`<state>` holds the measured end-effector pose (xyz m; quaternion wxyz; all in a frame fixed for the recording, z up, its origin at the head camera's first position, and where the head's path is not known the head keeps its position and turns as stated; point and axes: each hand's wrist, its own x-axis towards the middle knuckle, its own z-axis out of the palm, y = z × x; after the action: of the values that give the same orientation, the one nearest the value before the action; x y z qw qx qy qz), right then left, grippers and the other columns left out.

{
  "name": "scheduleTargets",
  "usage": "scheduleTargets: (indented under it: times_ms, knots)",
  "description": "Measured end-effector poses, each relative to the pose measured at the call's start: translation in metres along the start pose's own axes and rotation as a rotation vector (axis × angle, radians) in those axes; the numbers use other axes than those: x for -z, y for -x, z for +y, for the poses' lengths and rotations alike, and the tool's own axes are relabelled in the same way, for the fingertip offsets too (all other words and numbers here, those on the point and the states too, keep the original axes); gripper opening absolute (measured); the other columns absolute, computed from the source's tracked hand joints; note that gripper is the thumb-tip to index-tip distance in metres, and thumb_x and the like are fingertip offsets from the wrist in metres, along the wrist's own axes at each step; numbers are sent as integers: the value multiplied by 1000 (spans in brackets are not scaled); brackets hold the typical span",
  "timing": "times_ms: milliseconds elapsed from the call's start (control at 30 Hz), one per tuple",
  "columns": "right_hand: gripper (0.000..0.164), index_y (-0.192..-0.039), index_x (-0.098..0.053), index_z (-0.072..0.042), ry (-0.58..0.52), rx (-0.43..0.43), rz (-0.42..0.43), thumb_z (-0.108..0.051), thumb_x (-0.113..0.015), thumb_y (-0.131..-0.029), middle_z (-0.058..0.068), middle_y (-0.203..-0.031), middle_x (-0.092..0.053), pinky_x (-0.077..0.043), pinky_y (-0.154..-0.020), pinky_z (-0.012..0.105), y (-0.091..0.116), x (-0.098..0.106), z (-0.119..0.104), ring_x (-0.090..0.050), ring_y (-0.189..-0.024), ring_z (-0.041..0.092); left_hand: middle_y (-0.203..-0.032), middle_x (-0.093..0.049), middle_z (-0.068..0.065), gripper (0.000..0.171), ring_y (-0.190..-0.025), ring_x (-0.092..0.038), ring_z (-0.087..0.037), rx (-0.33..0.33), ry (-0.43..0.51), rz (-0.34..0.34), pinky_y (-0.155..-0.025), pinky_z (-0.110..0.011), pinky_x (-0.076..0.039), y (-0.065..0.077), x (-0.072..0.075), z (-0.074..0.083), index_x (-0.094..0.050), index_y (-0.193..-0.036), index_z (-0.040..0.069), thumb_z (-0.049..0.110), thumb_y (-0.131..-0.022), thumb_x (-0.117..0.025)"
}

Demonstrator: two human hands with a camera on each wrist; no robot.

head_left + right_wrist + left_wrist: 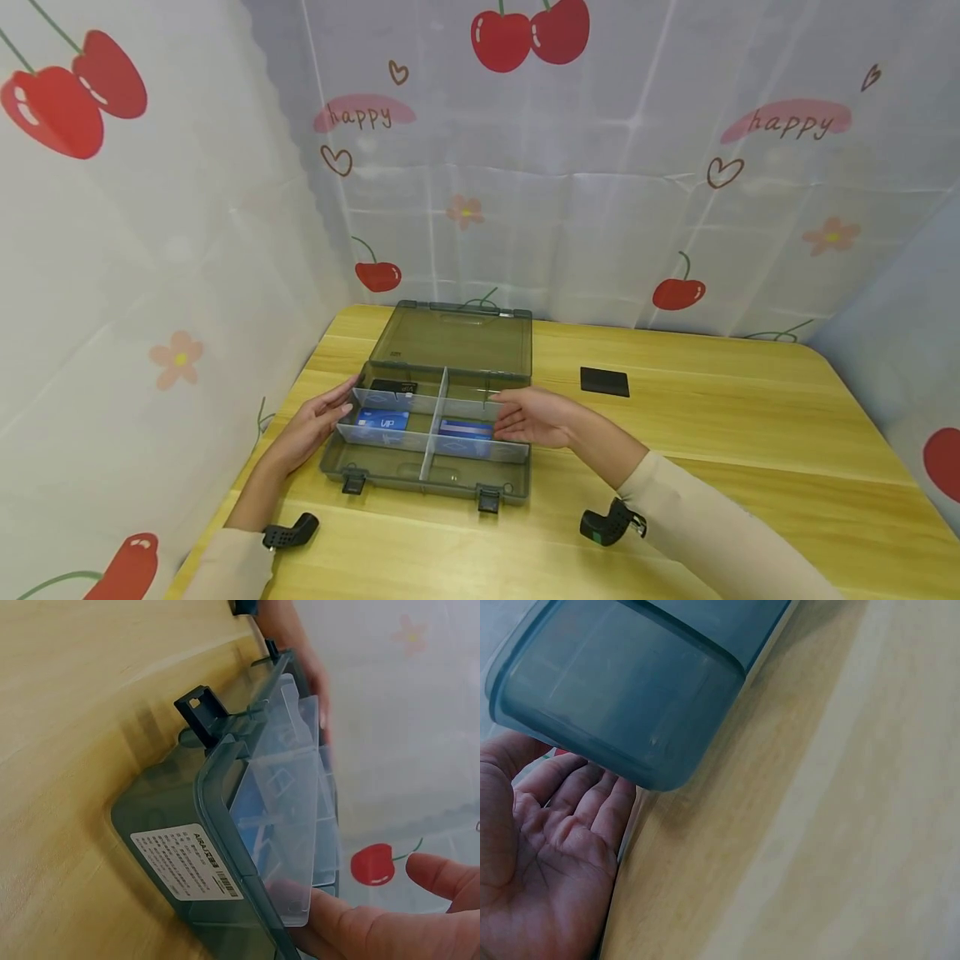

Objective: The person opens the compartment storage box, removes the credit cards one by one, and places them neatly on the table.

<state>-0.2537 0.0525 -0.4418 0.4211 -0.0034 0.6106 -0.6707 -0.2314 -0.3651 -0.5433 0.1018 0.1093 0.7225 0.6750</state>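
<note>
Striped blue rectangular plastic card (467,428): probably light, slick; pinch edges;
Right grip (536,417): spread, thumb apart;
Left grip (313,427): loosely spread

Pale curtains (558,133) with red cherries (501,43), pink flowers (180,360), brown hearts (724,172) and "happy" lettering (791,123) stand behind and beside a yellow wood-grain counter (720,417).

Plain beige sleeves (708,517) end beside black, angular wrist devices (609,523).
</note>
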Motion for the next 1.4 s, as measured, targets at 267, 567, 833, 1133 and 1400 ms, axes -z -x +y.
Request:
scheduleTargets:
  times_ms: [267, 567, 833, 1133, 1400]
  knots:
    - [71, -150, -16, 23, -43, -30, 4, -23, -49, -107, 45, -151, -20, -29, -119, 48, -4, -5, -1, -27, -144, 53, -170, -8, -10, 62, -155, 4, -30, 4, 10, 7, -119, -54, -4, -1, 0, 1, -21, -163, 7, 17, -108, -50]
    - [71, -148, -18, 24, -20, -7, 26, -23, -50, -106, 45, -147, -26, -31, -118, 50, -6, -7, 4, -30, -141, 55, -170, -9, -8, 61, -155, 2, -29, 5, -21, 16, -119, -47, -9, 0, 3, -1, -22, -163, 8, 18, -108, -50]
    - [58, -142, -28, 25, -53, 33, 58, -14, -51, -104, 44, -140, -34, -35, -116, 52, -7, -6, 7, -41, -133, 53, -170, -8, -9, 62, -155, 4, -30, 2, -13, 11, -120, -57, -4, 1, 4, -3, -22, -162, 7, 18, -109, -50]
    - [46, -137, -38, 24, -111, 85, 97, -7, -48, -104, 39, -135, -43, -38, -114, 50, -5, -7, 8, -54, -120, 43, -170, -7, -7, 61, -155, 3, -30, -1, -6, -1, -120, -56, -5, -1, 3, -2, -22, -163, 10, 17, -109, -49]
    - [39, -133, -45, 26, -17, 141, 100, -2, -45, -105, 37, -124, -58, -49, -104, 46, -10, -7, 13, -67, -105, 33, -170, -7, -9, 61, -155, 2, -32, 2, -9, 1, -120, -57, -5, -1, 2, -1, -22, -163, 9, 16, -109, -49]
